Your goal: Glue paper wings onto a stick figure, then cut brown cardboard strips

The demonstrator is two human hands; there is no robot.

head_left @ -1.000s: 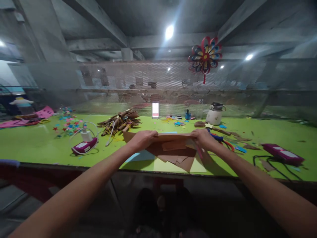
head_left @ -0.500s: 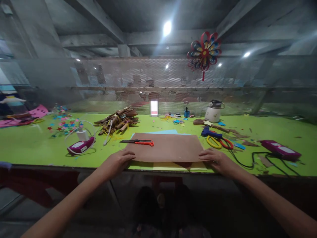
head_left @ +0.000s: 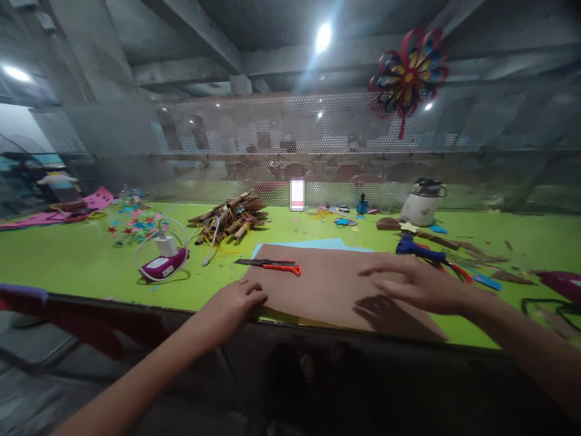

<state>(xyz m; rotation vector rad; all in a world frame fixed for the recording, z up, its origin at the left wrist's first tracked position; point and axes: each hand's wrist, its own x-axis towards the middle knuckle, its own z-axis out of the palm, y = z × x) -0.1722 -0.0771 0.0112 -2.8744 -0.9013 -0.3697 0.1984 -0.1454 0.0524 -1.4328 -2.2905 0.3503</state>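
Observation:
A sheet of brown paper point(head_left: 327, 287) lies at the table's front edge, its near right corner stretching out under my right forearm. My left hand point(head_left: 238, 306) is closed on the sheet's left edge, fingers bent, thumb hidden. Over the right part of the paper hovers my right hand point(head_left: 417, 283), open with fingers apart and casting a shadow on the sheet. An orange-handled utility knife point(head_left: 276, 265) rests on the left half of the paper, blade out to the left. Pale blue paper point(head_left: 333, 244) shows behind the brown sheet.
Behind my right hand lie a blue glue gun point(head_left: 420, 247) and scissors point(head_left: 459, 270), partly hidden. A bundle of brown paper rolls point(head_left: 231, 218), a purple power strip point(head_left: 164, 265) and a white flask point(head_left: 420, 204) stand farther back. A mesh panel point(head_left: 254, 139) closes the table's rear.
My right hand has let go of the paper's right edge and moved up and inward over it. The sheet's near edge has come down towards me. The view has shifted.

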